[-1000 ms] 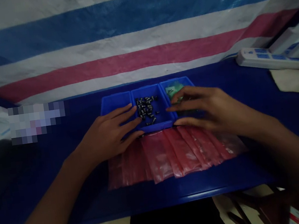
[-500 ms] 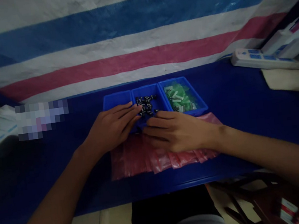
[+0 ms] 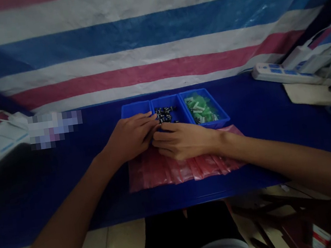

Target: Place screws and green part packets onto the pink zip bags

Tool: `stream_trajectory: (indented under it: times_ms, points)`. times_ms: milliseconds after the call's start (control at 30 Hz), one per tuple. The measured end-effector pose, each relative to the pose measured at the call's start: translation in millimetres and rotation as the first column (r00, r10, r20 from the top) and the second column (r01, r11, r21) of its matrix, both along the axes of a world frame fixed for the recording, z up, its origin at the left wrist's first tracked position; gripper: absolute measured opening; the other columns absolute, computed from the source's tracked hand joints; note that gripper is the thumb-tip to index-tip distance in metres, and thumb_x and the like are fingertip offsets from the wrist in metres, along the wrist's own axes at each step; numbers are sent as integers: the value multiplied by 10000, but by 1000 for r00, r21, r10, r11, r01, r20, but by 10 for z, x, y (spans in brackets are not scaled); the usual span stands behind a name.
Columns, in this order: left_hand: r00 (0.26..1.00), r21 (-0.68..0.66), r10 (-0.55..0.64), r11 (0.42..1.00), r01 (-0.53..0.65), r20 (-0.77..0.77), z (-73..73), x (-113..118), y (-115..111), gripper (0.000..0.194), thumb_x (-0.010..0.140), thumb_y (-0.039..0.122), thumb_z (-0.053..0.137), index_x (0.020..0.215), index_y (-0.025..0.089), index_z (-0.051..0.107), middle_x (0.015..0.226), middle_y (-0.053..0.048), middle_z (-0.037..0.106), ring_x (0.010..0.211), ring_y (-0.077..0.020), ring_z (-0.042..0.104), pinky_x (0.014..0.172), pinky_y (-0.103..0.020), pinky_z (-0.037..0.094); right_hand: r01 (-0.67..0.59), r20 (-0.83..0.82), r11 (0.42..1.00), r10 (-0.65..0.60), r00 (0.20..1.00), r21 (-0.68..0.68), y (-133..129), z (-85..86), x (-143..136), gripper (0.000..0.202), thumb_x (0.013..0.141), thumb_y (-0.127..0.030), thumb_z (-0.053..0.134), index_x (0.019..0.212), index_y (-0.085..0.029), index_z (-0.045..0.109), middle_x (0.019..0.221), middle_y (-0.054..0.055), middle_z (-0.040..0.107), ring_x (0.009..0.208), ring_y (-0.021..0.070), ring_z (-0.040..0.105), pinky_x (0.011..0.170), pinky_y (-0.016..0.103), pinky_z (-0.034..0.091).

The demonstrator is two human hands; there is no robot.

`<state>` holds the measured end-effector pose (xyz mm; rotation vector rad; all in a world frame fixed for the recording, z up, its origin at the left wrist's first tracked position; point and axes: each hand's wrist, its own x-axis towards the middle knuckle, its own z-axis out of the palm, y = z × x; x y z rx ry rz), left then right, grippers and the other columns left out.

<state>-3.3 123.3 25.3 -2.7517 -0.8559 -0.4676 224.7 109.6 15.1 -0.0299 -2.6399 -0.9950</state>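
Observation:
Three blue trays stand side by side: a left tray [image 3: 135, 108], partly under my left hand, a middle tray [image 3: 181, 117] with small black parts [image 3: 163, 115], and a right tray [image 3: 224, 116] with pale strips on green plastic [image 3: 199, 106]. My left hand [image 3: 135, 135] reaches over the left tray, fingers bent towards the middle one. My right hand [image 3: 179, 139] is at the middle tray's near edge, fingers curled against the left fingertips. What the fingertips hold is hidden. Below both hands lie overlapping red plastic bags [image 3: 160, 173].
A power strip [image 3: 281, 75] and brown card [image 3: 309, 93] lie at the right of the blue table [image 3: 115, 206]. White items and cables stand at both sides. A striped sheet [image 3: 153, 28] hangs behind.
My right hand has moved left and up, so its fingertips now meet those of my left hand. The camera view has shifted slightly.

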Motion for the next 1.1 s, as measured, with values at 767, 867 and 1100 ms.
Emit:
stream_trajectory:
  times_ms: [767, 867, 1100]
  points:
    - [998, 250, -12, 968, 26, -54, 32, 84, -95, 336, 1139, 296, 482, 1143, 175, 796, 1236, -80, 800, 1138, -266, 791, 862, -392, 706, -613, -537, 175, -695, 477, -771, -314, 105, 361, 122, 957, -238, 781, 862, -224, 705, 860, 5, 725, 659, 147, 710, 508, 287, 543]
    - [998, 222, 6, 975, 7, -61, 30, 83, -89, 351, 1145, 311, 465, 1153, 195, 796, 1258, -71, 793, 1158, -264, 785, 865, -394, 706, -760, -472, -51, -756, 454, -648, -343, 137, 307, 217, 913, -243, 840, 799, -215, 657, 851, 8, 774, 574, 152, 743, 423, 254, 557]
    - [999, 218, -8, 976, 17, -42, 37, 94, -82, 325, 1134, 294, 495, 1133, 181, 799, 1241, -84, 798, 1151, -273, 788, 867, -390, 706, -631, -214, -420, -696, 685, -652, -303, 147, 323, 386, 964, -564, 755, 854, -195, 731, 679, 19, 754, 493, 154, 711, 396, 231, 544]
